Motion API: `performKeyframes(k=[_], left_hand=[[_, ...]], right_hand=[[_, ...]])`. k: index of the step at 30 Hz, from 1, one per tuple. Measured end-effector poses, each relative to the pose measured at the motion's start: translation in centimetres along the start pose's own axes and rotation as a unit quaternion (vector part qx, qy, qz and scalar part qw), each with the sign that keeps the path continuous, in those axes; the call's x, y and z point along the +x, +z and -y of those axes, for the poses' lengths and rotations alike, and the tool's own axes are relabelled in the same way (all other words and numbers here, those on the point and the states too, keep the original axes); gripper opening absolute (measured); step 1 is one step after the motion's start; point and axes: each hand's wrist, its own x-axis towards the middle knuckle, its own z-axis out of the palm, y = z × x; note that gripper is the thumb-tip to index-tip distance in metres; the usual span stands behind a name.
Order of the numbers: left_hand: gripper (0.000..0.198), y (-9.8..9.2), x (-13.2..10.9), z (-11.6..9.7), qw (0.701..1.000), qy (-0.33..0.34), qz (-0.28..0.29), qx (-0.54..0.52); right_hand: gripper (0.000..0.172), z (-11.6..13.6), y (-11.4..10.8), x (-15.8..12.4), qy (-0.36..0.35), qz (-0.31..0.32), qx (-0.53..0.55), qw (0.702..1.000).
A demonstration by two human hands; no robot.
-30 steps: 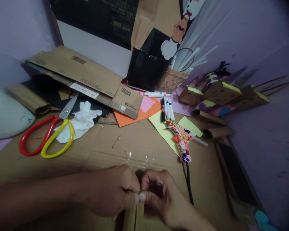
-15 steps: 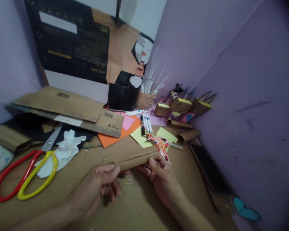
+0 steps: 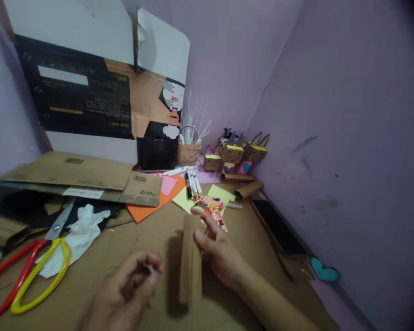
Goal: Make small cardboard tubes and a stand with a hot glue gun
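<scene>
A folded cardboard strip (image 3: 189,264) stands lengthwise in front of me, its near end toward me and slightly blurred. My right hand (image 3: 215,250) grips it at the upper right edge, thumb against the side and index finger stretched along the far end. To its left, my left hand (image 3: 129,287) is apart from the strip, fingers loosely curled with a gap to the thumb and nothing seen in them. Large scissors (image 3: 41,266) with one red and one yellow handle lie at the left, beside a crumpled white tissue (image 3: 84,230).
Flattened cardboard (image 3: 69,170) lies at the back left. Markers (image 3: 194,181), yellow paper (image 3: 182,200) and a patterned glue gun (image 3: 212,207) lie beyond my hands. A basket of white sticks (image 3: 189,154), small cardboard animal figures (image 3: 232,154) and a dark phone (image 3: 279,227) line the wall.
The strip has turned from crosswise to lengthwise in my right hand. My left hand has let go of it and moved down toward me. The view has shifted right and up.
</scene>
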Motion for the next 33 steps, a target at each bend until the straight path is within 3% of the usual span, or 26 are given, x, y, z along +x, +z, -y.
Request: performKeyframes(k=[2,6,8,13,18,21,28,33], left_hand=[[0.031,-1.1,0.5,-2.3,0.995,0.059,0.009,0.083],[0.017,-2.1,1.1,-3.4,0.966,0.036,0.161,0.201],[0.010,-1.8,1.1,-2.8,0.957,0.001,0.212,0.196],[0.010,-1.4,2.2,-2.2,0.949,-0.086,0.271,0.140],[0.013,-2.1,4.3,-2.7,0.926,-0.062,0.350,0.126],[0.019,-2.2,4.8,-2.3,0.915,-0.032,0.371,0.152],[0.016,-2.5,4.6,-2.1,0.882,-0.041,0.403,0.242],[0.014,-2.4,4.6,-2.2,0.881,0.022,0.401,0.251]], right_hand=[[0.059,-0.8,0.6,-1.2,0.050,0.081,-0.038,0.995],[0.050,-2.4,1.3,-3.3,0.124,0.152,-0.080,0.977],[0.045,-2.5,1.2,-3.5,0.141,0.170,-0.136,0.966],[0.035,-1.2,0.3,-1.6,0.169,0.269,-0.243,0.917],[0.029,-1.1,0.0,-0.7,0.119,0.278,-0.266,0.915],[0.026,-1.0,0.0,-0.8,0.101,0.289,-0.268,0.914],[0.025,-0.6,-0.4,-0.3,0.088,0.318,-0.280,0.902],[0.024,-1.2,-0.8,-0.2,0.061,0.334,-0.282,0.897]])
